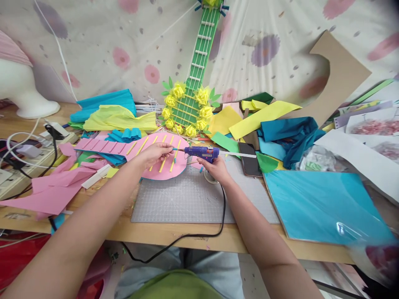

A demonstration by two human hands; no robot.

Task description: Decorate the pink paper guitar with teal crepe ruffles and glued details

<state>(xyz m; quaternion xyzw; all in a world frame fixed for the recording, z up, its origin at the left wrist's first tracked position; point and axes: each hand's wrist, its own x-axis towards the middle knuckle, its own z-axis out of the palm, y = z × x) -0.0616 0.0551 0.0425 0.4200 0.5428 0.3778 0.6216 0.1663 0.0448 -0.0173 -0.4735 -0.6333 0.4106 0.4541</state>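
My right hand (pixel 215 167) is closed round the handle of a purple glue gun (pixel 202 153). A white glue stick (pixel 238 154) juts from its back end. The nozzle points left, toward my left hand (pixel 158 153), whose fingers pinch a small blue piece (pixel 175 149) right at the tip. Whether the two touch, I cannot tell. Below my left hand lies a pink guitar-shaped cutout (pixel 179 168) with yellow strips across its body and pink strips along its neck. A little blue bit sits on one yellow strip.
A green paper guitar (pixel 199 70) with yellow flowers leans on the curtain behind. A grey cutting mat (pixel 183 203) and a phone (pixel 249 160) lie on the table. The gun's black cord (pixel 187 236) hangs over the front edge. At left is a power strip (pixel 34 170); at right, blue sheets (pixel 324 203).
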